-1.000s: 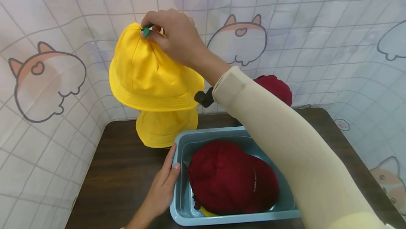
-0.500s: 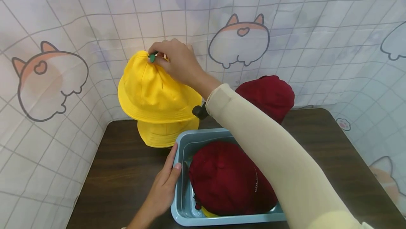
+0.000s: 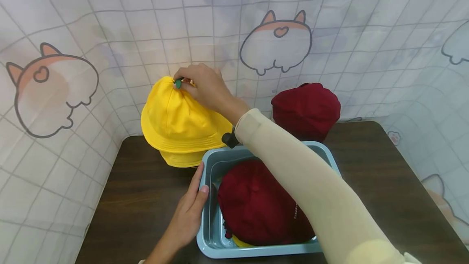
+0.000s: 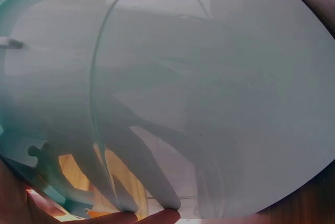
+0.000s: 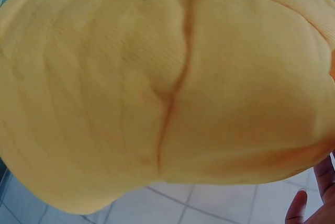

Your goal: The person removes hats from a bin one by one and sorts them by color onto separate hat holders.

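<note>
My right hand [image 3: 205,87] pinches a yellow bucket hat [image 3: 183,119] at its crown, beside a small green leaf tab [image 3: 178,83]. That hat covers most of another yellow hat [image 3: 179,159] at the table's back left. In the right wrist view the yellow hat's cloth [image 5: 235,88] fills the picture, with fingertips [image 5: 299,205] at the lower right. My left hand [image 3: 187,213] lies along the left side of a light-blue plastic basin [image 3: 207,235], fingers fairly straight and thumb at the rim. The left wrist view shows fingertips [image 4: 165,214] against the basin's smooth wall.
A dark red cap [image 3: 264,207] lies in the basin, over a bit of yellow cloth [image 3: 242,243]. Another dark red cap [image 3: 305,109] sits raised at the back of the brown table [image 3: 381,182]. A patterned tile-print curtain [image 3: 220,16] hangs close behind.
My right hand has come down with the yellow bucket hat, which now overlaps most of the lower yellow hat. The left hand has stayed at the basin's side.
</note>
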A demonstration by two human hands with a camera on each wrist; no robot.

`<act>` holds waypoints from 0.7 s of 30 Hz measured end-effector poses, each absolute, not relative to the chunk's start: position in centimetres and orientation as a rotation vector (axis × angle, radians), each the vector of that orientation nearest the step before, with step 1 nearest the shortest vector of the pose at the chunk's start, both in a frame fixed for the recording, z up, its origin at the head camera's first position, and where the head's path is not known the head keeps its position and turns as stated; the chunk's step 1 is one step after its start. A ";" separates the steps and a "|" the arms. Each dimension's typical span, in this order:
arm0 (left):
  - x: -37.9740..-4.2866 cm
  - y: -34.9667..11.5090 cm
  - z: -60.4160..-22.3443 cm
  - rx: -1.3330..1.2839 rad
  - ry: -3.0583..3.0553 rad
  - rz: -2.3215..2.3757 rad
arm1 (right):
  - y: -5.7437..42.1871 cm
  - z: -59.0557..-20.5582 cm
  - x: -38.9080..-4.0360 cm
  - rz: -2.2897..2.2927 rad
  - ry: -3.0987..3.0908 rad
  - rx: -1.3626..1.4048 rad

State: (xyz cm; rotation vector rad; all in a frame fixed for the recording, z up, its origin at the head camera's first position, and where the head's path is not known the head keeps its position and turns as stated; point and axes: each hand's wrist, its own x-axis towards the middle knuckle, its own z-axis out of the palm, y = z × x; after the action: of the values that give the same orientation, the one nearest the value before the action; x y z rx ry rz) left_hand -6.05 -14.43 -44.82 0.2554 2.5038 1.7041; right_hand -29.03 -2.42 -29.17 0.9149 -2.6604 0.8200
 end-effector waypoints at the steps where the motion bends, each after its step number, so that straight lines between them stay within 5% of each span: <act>1: -6.1 -14.5 -44.8 0.255 2.497 1.708 | -2.5 -29.3 -29.1 0.826 -2.664 0.913; 21: -6.1 -14.5 -44.6 0.232 2.465 1.706 | -2.4 -31.5 -29.6 0.858 -2.659 0.934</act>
State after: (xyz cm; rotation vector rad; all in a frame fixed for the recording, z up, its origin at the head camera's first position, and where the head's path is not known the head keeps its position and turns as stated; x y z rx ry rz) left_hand -6.12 -14.47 -44.63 0.2324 2.4646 1.7062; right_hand -29.59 -2.41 -31.47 0.9344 -2.6592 0.8580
